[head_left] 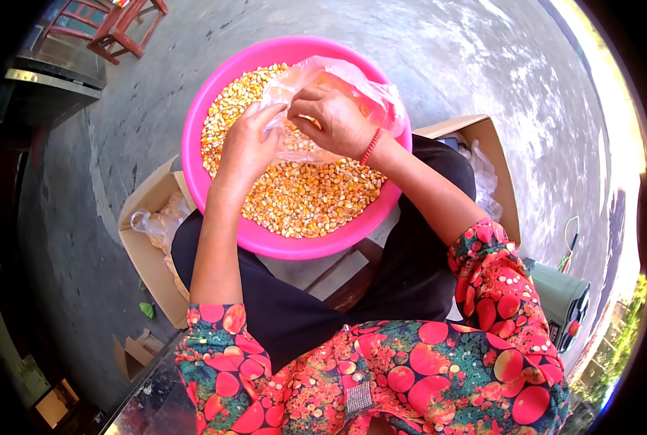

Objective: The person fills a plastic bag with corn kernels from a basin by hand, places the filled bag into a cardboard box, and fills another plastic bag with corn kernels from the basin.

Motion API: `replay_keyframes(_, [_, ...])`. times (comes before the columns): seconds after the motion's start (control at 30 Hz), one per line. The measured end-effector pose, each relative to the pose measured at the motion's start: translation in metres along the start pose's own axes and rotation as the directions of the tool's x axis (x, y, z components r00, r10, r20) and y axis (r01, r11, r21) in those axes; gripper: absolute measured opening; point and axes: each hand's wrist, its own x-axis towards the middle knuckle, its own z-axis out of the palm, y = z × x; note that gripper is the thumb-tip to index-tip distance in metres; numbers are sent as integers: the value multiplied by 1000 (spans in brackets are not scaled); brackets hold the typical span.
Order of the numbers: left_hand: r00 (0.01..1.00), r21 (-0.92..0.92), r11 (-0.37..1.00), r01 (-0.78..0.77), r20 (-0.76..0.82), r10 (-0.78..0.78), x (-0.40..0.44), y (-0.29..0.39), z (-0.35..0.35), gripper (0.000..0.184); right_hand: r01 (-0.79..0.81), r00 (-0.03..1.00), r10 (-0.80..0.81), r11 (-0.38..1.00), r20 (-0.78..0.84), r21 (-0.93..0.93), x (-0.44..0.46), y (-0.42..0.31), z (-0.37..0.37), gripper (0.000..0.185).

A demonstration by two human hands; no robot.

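A wide pink basin full of yellow corn kernels rests before me, between my knees. Over the kernels, a thin translucent pink plastic bag is held up in both hands. My left hand pinches the bag's edge on its left side. Close beside it, my right hand, with a red bead bracelet at the wrist, has its fingers bent and closed on the bag's edge. The fingertips nearly meet. Some kernels show through the film; whether they lie inside the bag or under it I cannot tell.
A cardboard box with plastic-bagged contents stands at my left; another cardboard box holding white plastic bags is at my right. Beyond it sits a grey-green case. A red wooden chair stands at the far left on the concrete floor.
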Motion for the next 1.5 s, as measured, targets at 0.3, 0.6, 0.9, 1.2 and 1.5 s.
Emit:
replay_keyframes(0.3, [998, 9, 1000, 24, -59, -23, 1, 0, -3, 43, 63, 843, -161, 977, 513, 203, -29, -68, 32, 8])
replay_keyframes(0.6, [998, -24, 1000, -6, -59, 5, 2, 3, -6, 48, 113, 751, -75, 993, 655, -16, -47, -57, 50, 17])
replay_keyframes(0.9, [997, -52, 998, -23, -72, 19, 4, 5, -7, 58, 27, 736, -29, 1000, 676, 13, -45, -61, 50, 20])
replay_keyframes(1.2, [991, -38, 998, -45, -130, 40, 2, 7, -6, 71, -572, 804, 114, 418, 583, 706, 8, -60, -4, 23])
replay_keyframes(1.5, [982, -57, 986, 158, -100, -163, 3, 17, -9, 68, -756, 597, 628, 233, 499, 612, 20, 3, -4, 27])
